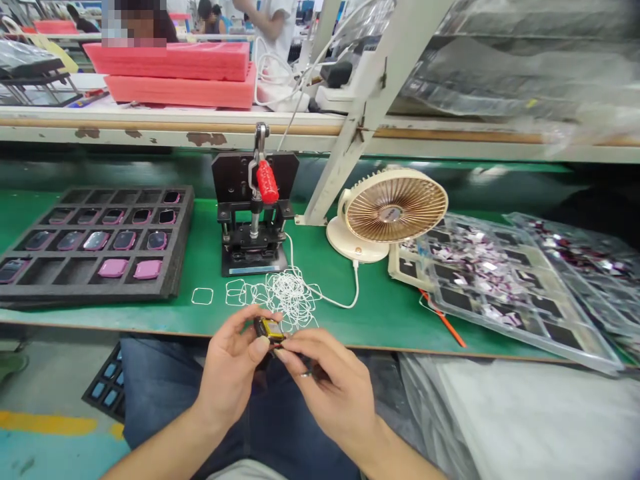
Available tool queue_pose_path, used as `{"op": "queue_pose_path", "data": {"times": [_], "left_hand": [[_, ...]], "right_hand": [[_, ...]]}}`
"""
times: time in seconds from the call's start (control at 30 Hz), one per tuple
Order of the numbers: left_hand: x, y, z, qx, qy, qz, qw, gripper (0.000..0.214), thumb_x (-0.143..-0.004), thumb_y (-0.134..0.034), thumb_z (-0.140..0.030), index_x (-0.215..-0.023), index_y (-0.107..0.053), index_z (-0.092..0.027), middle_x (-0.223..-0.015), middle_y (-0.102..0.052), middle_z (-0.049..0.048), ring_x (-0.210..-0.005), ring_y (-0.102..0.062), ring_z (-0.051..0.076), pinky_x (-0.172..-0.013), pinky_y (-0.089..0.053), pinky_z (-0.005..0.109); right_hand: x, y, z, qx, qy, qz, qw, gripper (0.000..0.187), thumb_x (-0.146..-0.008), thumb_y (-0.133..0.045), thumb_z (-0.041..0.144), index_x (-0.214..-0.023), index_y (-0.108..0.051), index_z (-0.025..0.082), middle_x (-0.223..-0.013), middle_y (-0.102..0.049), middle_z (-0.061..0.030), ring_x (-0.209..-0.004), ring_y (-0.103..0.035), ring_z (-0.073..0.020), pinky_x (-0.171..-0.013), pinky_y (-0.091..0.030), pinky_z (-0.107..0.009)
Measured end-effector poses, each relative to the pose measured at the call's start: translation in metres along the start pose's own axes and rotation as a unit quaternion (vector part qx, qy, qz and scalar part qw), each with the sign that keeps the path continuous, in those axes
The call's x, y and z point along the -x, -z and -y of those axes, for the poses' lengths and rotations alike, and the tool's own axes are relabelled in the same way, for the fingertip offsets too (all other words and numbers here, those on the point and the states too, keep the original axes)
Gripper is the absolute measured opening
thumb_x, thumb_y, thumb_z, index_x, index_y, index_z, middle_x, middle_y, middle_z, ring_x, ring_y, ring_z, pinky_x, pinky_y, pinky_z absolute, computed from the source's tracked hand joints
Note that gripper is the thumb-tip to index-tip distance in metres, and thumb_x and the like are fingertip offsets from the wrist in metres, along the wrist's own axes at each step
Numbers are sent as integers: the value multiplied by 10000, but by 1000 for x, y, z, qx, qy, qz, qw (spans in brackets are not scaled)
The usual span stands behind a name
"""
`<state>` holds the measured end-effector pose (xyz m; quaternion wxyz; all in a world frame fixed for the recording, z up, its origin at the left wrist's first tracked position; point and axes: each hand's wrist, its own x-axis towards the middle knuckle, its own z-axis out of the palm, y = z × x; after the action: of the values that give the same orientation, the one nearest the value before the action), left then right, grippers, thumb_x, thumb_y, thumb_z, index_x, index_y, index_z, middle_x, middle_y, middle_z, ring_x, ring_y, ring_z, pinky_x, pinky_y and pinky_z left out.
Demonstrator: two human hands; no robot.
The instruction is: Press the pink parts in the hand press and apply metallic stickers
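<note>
on the green tabletop (125, 313), at far left, sits a dark foam tray (176, 257) with rows of square pockets holding flat, glossy pieces, some pink and some darker. to its right stands a small hand press (253, 220) with a red handle (267, 181). in front of the press lies a tangle of thin white loops (287, 297), with one loose loop (202, 296) apart on its left. past the tabletop's near edge, above the person's lap, the left hand (230, 367) and right hand (327, 387) are both closed in a fine pinch, their fingers on opposite sides of a small dark part with a yellow label (269, 329). neither hand is released or clenched into a fist. the part is held between them, off the tabletop. it looks light and stiff, but small enough to slip, so its edges seem the safest place to hold it, away from the yellow face. further right, a cream desk fan (395, 205) stands behind a white cable (340, 303), and at far right a clear plastic tray (565, 333) holds heaps of small shiny pieces, with an orange-handled tool (443, 320) at its edge.
</note>
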<state>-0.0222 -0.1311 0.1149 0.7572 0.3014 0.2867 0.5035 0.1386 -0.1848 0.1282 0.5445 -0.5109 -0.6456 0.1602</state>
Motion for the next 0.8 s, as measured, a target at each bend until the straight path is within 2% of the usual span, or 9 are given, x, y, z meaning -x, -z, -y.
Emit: {"op": "queue_pose_path", "data": {"times": [0.1,0.2,0.3,0.43,0.53,0.67,0.73,0.8], "left_hand": [[-1,8,4,-5,-33,35,999,428,-860,-885,-260,-1274,-784,-292,-1230,-747,105,-1191,-739,310,-974,-633,409],[-3,17,8,-36,-57,64,996,372,-886,-858,-255,-1253,-799,-274,-1272,-708,110,-1190,-733,304,-966,-642,393],[-4,26,13,-75,-91,91,989,381,-902,-838,-221,-1275,-793,-279,-1299,-695,108,-1242,-704,289,-1058,-604,408],[-3,29,16,-91,-120,114,982,381,-917,-823,-227,-1292,-789,-288,-1312,-705,118,-1272,-688,290,-1080,-593,421],[-2,24,14,-84,-106,120,984,350,-937,-801,-258,-1286,-795,-286,-1280,-718,121,-1193,-718,269,-983,-639,372],[0,17,13,-66,-94,100,988,314,-918,-826,-282,-1231,-823,-273,-1240,-748,104,-1163,-736,248,-971,-625,299],[-1,14,12,-31,-61,93,993,323,-906,-839,-281,-1228,-825,-285,-1247,-764,88,-1075,-775,230,-951,-632,292],[-4,11,10,22,-6,102,995,379,-900,-844,-304,-1277,-802,-310,-1231,-787,83,-917,-806,207,-858,-657,292]], "right_hand": [[0,2,-2,11,-21,5,1000,234,-959,-796,163,-1167,-719,238,-1062,-711,-58,-892,-733,-187,-775,-647,-300],[-4,4,-4,9,-26,29,999,316,-959,-804,199,-1249,-689,245,-1211,-678,-88,-1024,-735,-217,-882,-654,-342],[-9,8,-5,12,6,58,998,375,-987,-764,187,-1340,-650,246,-1311,-673,-104,-1167,-709,-234,-1018,-620,-367],[-13,14,-5,39,41,61,997,355,-1005,-759,233,-1341,-646,221,-1279,-684,-110,-1164,-708,-214,-993,-613,-305],[-10,15,-6,71,42,71,994,364,-1020,-746,289,-1362,-648,216,-1322,-667,-128,-1180,-708,-221,-946,-625,-292],[-3,11,-8,53,26,98,993,441,-1045,-711,276,-1461,-568,250,-1401,-691,-106,-1286,-687,-241,-1023,-615,-327],[-2,9,-8,14,2,92,996,440,-1054,-700,264,-1468,-551,272,-1384,-713,-83,-1265,-705,-236,-1044,-615,-338],[-3,8,-6,-10,-27,85,996,443,-1046,-718,284,-1461,-563,283,-1367,-723,-73,-1222,-726,-240,-1035,-626,-344]]}}
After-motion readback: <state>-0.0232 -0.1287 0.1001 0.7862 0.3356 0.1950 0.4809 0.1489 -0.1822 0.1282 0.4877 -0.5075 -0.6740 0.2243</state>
